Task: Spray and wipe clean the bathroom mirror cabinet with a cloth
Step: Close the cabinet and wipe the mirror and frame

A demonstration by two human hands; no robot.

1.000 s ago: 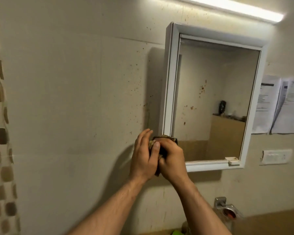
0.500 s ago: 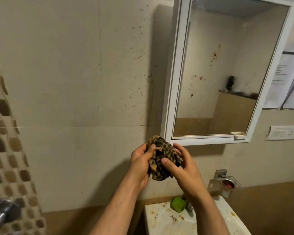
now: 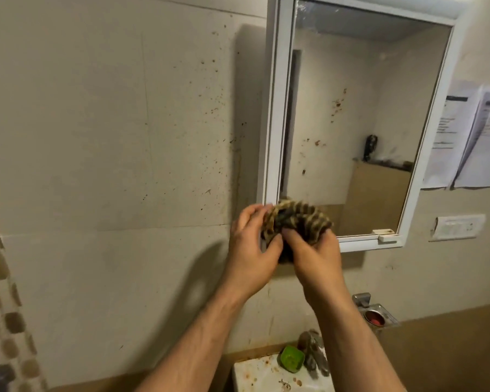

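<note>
While both hands, left hand (image 3: 248,251) and right hand (image 3: 316,257), grip the bunched brown checked cloth (image 3: 294,219), it overlaps the white-framed mirror cabinet (image 3: 272,108) at frame centre.

1. A white-framed rectangular mirror cabinet (image 3: 275,108) hangs in the upper right of the frame.
2. A bunched striped fabric cloth (image 3: 297,219) sits at centre, before the cabinet's lower left corner, between the left hand (image 3: 249,250) and the right hand (image 3: 314,261).
3. White paper sheets (image 3: 464,137) hang at the right edge.
4. A white ceramic sink (image 3: 255,374) lies at bottom centre.
</note>
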